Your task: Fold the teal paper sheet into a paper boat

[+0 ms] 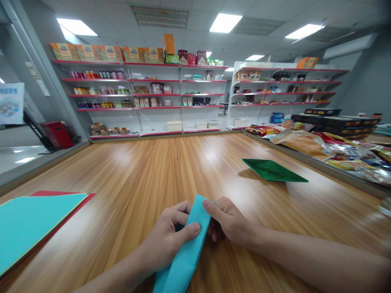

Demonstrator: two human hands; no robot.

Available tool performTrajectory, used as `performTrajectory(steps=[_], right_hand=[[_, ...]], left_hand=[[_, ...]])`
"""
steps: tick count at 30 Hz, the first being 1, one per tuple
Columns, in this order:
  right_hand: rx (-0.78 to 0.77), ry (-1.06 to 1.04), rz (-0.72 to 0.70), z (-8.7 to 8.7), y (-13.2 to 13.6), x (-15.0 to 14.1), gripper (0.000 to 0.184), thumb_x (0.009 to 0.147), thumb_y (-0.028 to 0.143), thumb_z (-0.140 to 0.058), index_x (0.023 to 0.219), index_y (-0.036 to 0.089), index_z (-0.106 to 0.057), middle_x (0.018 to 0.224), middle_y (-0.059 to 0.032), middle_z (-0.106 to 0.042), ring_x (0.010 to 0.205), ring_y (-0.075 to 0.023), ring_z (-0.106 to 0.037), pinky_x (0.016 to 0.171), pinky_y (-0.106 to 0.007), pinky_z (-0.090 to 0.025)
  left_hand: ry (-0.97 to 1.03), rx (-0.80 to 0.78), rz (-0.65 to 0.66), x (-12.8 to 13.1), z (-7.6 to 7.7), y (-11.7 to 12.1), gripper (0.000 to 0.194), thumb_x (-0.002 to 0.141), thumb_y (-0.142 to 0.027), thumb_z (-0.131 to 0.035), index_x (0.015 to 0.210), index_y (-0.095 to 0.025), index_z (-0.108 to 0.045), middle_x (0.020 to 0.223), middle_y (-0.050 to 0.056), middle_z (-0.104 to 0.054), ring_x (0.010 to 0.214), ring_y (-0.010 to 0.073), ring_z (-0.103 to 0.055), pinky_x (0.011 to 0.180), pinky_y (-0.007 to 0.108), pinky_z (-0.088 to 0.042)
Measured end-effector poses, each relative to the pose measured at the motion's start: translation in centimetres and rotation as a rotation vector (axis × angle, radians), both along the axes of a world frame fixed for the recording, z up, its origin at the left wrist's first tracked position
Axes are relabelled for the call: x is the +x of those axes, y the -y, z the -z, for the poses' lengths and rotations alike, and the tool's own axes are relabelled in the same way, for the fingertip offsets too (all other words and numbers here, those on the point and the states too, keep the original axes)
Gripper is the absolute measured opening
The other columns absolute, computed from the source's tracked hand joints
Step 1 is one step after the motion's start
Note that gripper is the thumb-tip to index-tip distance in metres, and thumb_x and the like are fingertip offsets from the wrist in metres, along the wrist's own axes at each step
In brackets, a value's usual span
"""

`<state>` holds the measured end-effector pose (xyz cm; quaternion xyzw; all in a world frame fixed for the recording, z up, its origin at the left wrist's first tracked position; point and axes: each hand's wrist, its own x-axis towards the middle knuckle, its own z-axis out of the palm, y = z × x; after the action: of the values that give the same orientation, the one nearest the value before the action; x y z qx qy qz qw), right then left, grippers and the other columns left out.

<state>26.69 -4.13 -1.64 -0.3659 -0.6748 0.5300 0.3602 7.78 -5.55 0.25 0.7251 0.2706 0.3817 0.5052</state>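
A long folded strip of light blue paper (pixel 186 252) lies on the wooden table (pixel 128 175), running from the near edge away from me. My left hand (pixel 166 238) pinches its left side, thumb on top of the paper and fingers curled round it. My right hand (pixel 227 219) grips the far right corner, with the index finger pressed on the fold near the tip. A folded green paper boat (pixel 271 170) rests on the table further off to the right, apart from both hands.
A stack of coloured paper sheets (pixel 33 221), teal on top and red beneath, lies at the left near edge. Snack packets (pixel 324 148) and dark boxes fill a counter on the right. Shop shelves (pixel 152 97) line the far wall.
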Motion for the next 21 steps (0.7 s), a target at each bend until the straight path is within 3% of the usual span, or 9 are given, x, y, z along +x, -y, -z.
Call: performTrajectory(steps=[11, 17, 21], right_hand=[[-0.010, -0.012, 0.010, 0.05, 0.27, -0.13, 0.073, 0.088, 0.069, -0.031, 0.049, 0.012, -0.056, 0.042, -0.0034, -0.052, 0.036, -0.0088, -0.049, 0.035, -0.018, -0.033], [0.002, -0.003, 0.081, -0.01, 0.27, -0.43, 0.074, 0.088, 0.069, -0.031, 0.045, 0.013, -0.052, 0.038, -0.0024, -0.049, 0.034, -0.0080, -0.046, 0.034, -0.018, -0.030], [-0.009, 0.003, 0.018, 0.03, 0.13, -0.33, 0.073, 0.087, 0.070, -0.032, 0.048, 0.013, -0.054, 0.042, -0.0025, -0.051, 0.035, -0.0077, -0.047, 0.034, -0.018, -0.030]], left_hand=[[-0.004, -0.036, 0.061, -0.02, -0.04, -0.29, 0.040, 0.093, -0.038, -0.050, 0.065, -0.014, -0.066, 0.087, 0.007, -0.060, 0.082, 0.0196, -0.058, 0.073, 0.031, -0.044], [-0.035, 0.009, 0.000, 0.06, -0.24, 0.07, 0.042, 0.091, -0.042, -0.052, 0.066, -0.014, -0.070, 0.082, 0.007, -0.058, 0.080, 0.0199, -0.056, 0.073, 0.031, -0.044], [-0.034, 0.020, -0.023, 0.08, -0.25, 0.21, 0.042, 0.091, -0.042, -0.051, 0.068, -0.015, -0.072, 0.082, 0.007, -0.057, 0.079, 0.0201, -0.057, 0.073, 0.032, -0.044]])
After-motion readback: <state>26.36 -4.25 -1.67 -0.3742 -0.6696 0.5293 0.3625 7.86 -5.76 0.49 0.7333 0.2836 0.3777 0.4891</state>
